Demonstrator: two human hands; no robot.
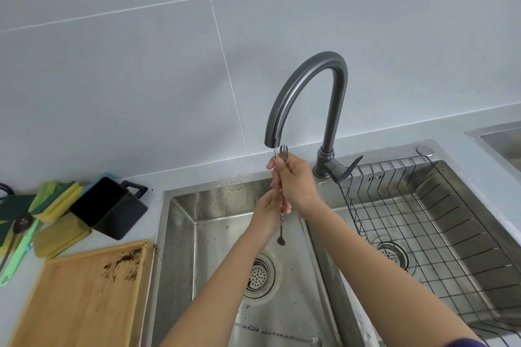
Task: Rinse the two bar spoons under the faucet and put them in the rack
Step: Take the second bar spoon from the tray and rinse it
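One bar spoon (pixel 281 229) hangs upright under the dark curved faucet (pixel 307 84), fork end up by the spout, bowl down over the left basin. My right hand (pixel 294 182) grips its upper shaft. My left hand (pixel 267 208) wraps the twisted shaft just below. A thin stream of water runs from the spout onto the fork end. A second bar spoon (pixel 282 335) lies flat on the floor of the left basin near the front. The black wire rack (pixel 423 205) sits in the right basin.
The steel sink (pixel 180 234) has two basins, each with a drain strainer. On the counter to the left are a wooden board (pixel 79 296) with brown crumbs, a black container (pixel 108 207), sponges and a green tool. The faucet lever (pixel 348 169) points right.
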